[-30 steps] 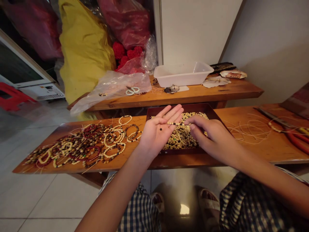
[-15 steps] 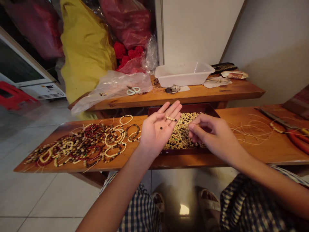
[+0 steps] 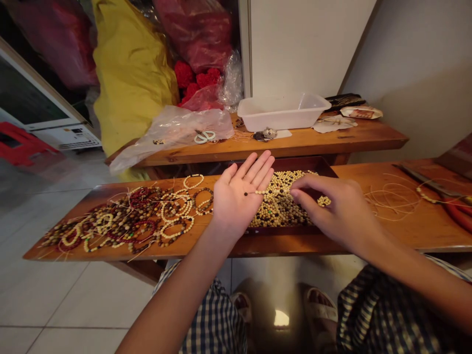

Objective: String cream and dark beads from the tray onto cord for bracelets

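My left hand (image 3: 241,194) lies palm up with its fingers stretched out, over the left part of a dark red tray (image 3: 324,166). One black bead (image 3: 246,194) rests loose on the palm. A short row of cream beads with a black one, a beaded string (image 3: 261,191), runs from the palm to my right hand (image 3: 324,196). The thumb and forefinger of that hand pinch the string's right end. Beneath both hands, the tray holds many loose beads (image 3: 283,211), mostly cream and brown.
Finished-looking bead bracelets (image 3: 136,216) are heaped on the bench at the left. Loose thread (image 3: 391,196) lies at the right. Scissors (image 3: 204,136) and a white plastic tub (image 3: 283,115) stand on the rear bench (image 3: 361,142).
My right hand has shifted slightly and now holds the string drawn out between the hands. My left thumb has moved away from the beads, leaving the palm more open.
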The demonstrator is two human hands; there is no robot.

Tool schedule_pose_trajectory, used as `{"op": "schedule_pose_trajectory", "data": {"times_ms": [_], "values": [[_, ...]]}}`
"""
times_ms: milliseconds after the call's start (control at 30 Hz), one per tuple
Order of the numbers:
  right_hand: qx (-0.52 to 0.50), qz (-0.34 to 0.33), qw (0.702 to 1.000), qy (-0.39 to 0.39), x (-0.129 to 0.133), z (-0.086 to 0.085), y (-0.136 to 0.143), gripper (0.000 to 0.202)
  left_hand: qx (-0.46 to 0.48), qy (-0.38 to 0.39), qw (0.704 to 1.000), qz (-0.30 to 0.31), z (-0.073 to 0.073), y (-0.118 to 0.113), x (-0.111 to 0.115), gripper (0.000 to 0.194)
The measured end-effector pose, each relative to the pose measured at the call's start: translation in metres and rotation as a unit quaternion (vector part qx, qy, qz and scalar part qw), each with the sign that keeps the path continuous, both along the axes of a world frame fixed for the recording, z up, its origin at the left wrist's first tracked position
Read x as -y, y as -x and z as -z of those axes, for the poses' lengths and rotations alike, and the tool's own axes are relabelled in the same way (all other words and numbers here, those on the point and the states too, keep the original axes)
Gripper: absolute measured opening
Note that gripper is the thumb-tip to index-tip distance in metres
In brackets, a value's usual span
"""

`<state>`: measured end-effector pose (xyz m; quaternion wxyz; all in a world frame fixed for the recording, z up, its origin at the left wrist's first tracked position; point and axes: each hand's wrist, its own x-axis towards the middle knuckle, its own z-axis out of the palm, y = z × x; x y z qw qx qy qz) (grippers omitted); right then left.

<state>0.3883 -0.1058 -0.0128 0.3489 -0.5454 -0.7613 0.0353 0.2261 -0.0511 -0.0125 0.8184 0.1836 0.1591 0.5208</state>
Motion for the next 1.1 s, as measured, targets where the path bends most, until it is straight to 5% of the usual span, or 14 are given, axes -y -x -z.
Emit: {"op": "schedule_pose_trajectory", "data": {"times_ms": [500, 1100], "values": [[0.049, -0.009, 0.995, -0.081, 0.0004, 0.0031, -0.0001, 0.012, 0.007, 0.019, 1.000, 0.003, 0.0005, -0.0024, -0.0012, 0.047], [0.065, -0.014, 0.995, -0.077, 0.0013, 0.0029, -0.0003, 0.011, -0.019, 0.005, 1.000, -0.010, 0.0004, -0.0046, -0.0006, 0.048]]}}
